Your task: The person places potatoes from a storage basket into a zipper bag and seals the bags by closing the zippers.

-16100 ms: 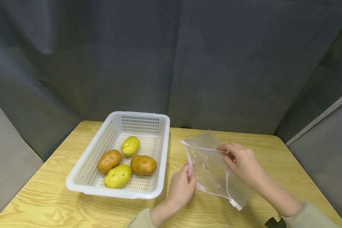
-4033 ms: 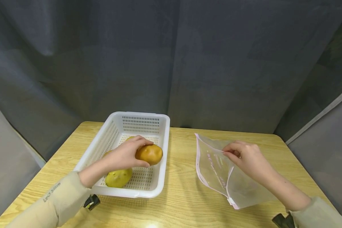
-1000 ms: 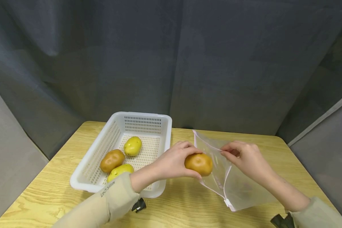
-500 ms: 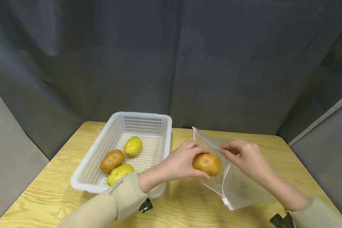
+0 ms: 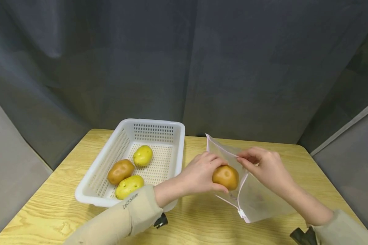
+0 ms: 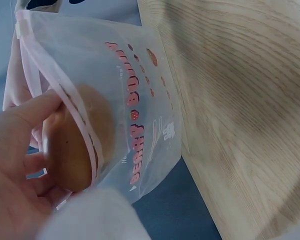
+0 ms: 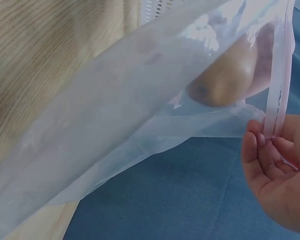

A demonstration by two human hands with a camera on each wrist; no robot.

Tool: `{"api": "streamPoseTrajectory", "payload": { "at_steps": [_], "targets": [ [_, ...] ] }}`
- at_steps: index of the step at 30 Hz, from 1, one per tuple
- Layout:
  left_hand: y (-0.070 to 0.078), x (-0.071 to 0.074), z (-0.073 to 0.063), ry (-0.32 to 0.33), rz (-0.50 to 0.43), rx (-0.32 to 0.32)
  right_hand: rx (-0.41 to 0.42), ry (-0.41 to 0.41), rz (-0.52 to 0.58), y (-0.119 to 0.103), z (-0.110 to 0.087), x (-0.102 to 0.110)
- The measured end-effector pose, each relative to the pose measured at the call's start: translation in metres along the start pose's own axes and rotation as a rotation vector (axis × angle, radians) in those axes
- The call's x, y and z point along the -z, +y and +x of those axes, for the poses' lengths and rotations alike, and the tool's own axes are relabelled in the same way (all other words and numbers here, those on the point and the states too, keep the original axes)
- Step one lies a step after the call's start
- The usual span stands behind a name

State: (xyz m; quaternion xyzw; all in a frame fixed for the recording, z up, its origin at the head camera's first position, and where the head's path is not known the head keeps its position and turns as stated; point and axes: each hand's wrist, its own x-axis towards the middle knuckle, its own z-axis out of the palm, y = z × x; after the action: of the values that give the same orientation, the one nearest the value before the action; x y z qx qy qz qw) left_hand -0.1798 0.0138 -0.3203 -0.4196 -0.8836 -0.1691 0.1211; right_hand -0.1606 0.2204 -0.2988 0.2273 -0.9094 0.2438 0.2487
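The left hand [image 5: 200, 173] gripped a potato [image 5: 226, 177] partly inside the bag [image 5: 259, 202], which the right hand [image 5: 268, 168] pinched.

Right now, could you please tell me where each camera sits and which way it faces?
Head: worn on the head, facing forward and down at the white basket and table; the left hand, right hand and sleeves show.
Left wrist: facing the held brown potato at the mouth of the bag; the left hand shows, gripping.
Right wrist: facing the bag's edge, which the right hand pinches.
Shared: both wrist views show the held brown potato and the bag.
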Motion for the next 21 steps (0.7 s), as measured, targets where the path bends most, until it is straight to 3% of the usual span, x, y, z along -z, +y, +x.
{"api": "streamPoseTrajectory", "payload": {
  "at_steps": [6, 21],
  "targets": [
    [0.0030, -0.0025, 0.0013, -0.012, 0.041, -0.026, -0.007, -0.014, 0.000, -0.0005, 0.0002, 0.0022],
    [0.0046, -0.0094, 0.0023, -0.052, 0.036, -0.064, -0.007, -0.028, -0.012, -0.0014, 0.0000, 0.0044]
  ]
}}
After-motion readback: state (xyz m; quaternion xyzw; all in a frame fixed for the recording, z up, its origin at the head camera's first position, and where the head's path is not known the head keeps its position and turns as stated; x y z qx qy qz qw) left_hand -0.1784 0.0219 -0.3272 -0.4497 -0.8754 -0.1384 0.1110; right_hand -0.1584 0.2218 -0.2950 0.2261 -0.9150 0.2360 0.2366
